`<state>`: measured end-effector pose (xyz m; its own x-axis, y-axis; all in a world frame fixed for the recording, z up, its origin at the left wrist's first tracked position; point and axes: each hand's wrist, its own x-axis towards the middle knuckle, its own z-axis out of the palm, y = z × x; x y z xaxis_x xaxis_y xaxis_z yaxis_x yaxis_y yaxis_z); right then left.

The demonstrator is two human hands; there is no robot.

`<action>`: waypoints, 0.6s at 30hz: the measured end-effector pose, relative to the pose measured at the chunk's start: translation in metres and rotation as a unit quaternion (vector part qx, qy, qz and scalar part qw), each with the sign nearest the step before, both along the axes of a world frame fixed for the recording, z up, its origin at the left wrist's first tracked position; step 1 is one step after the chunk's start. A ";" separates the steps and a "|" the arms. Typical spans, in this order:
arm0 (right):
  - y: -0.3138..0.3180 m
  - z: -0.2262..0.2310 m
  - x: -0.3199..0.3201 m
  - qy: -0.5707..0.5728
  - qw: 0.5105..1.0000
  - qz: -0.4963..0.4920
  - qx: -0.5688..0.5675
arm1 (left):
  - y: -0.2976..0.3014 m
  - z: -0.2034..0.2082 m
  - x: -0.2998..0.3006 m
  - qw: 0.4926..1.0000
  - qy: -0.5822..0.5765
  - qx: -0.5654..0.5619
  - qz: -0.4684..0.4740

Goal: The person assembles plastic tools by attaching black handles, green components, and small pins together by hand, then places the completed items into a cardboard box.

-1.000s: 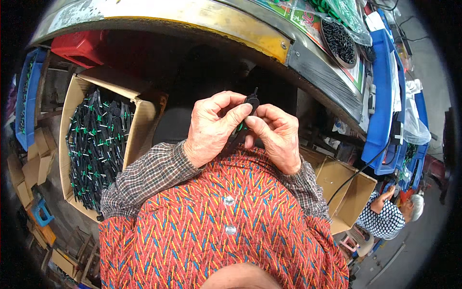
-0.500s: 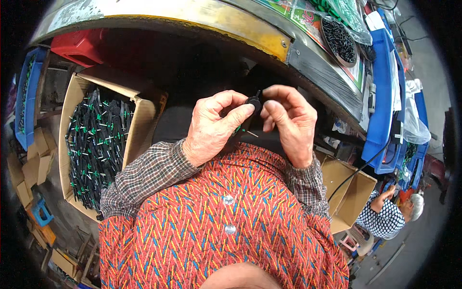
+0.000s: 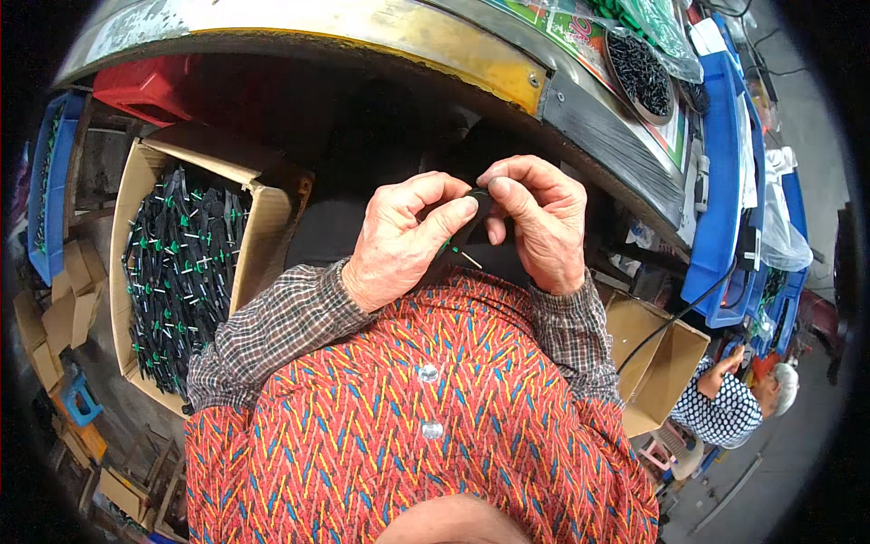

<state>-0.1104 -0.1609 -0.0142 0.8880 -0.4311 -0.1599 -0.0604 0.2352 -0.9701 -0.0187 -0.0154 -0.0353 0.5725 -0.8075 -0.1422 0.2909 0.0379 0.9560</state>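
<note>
In front of my lap, my left hand [image 3: 396, 238] pinches a small black plastic part with a green piece [image 3: 450, 245] and a thin white pin [image 3: 467, 258] sticking out below the fingers. Most of that part is hidden behind the thumb and fingers. Right beside it, my right hand [image 3: 546, 222] brings thumb and forefinger together at the part's upper end. What lies between those fingertips is too small and covered to make out. To the left, a cardboard box [image 3: 124, 290] holds many similar black parts [image 3: 186, 263] with green pieces and white pins.
Beyond my hands runs a workbench edge [image 3: 399, 36] with a dish of small black pieces [image 3: 639, 77]. Blue bins [image 3: 720, 181] stand at the right, above another cardboard box [image 3: 666, 363]. A red container [image 3: 149, 89] sits under the bench; a person [image 3: 725, 399] sits far right.
My right hand has moved left and closed its thumb and forefinger at the black part's upper end, where the fingers were apart before. My left hand stays almost in place.
</note>
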 end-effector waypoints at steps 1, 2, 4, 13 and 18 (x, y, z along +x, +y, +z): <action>0.000 0.001 0.000 0.000 1.000 0.000 0.000 | 0.000 0.001 0.001 1.000 0.000 0.000 0.000; -0.001 0.002 0.000 0.003 1.000 0.003 0.002 | -0.001 0.001 0.001 1.000 -0.010 -0.004 0.001; -0.002 0.005 0.000 0.006 1.000 0.006 0.004 | -0.001 0.001 0.002 1.000 -0.021 -0.007 0.004; 0.000 0.018 0.001 0.122 0.986 0.050 -0.105 | -0.002 -0.003 0.004 0.998 -0.060 0.011 -0.009; 0.002 0.014 0.001 0.099 0.991 0.010 -0.091 | -0.002 0.004 0.006 0.999 -0.033 0.019 -0.019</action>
<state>-0.1090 -0.1585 0.0002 0.8556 -0.4514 -0.2533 -0.2568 0.0546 -0.9649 -0.0124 -0.0170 -0.0309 0.5506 -0.8237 -0.1356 0.2270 -0.0086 0.9739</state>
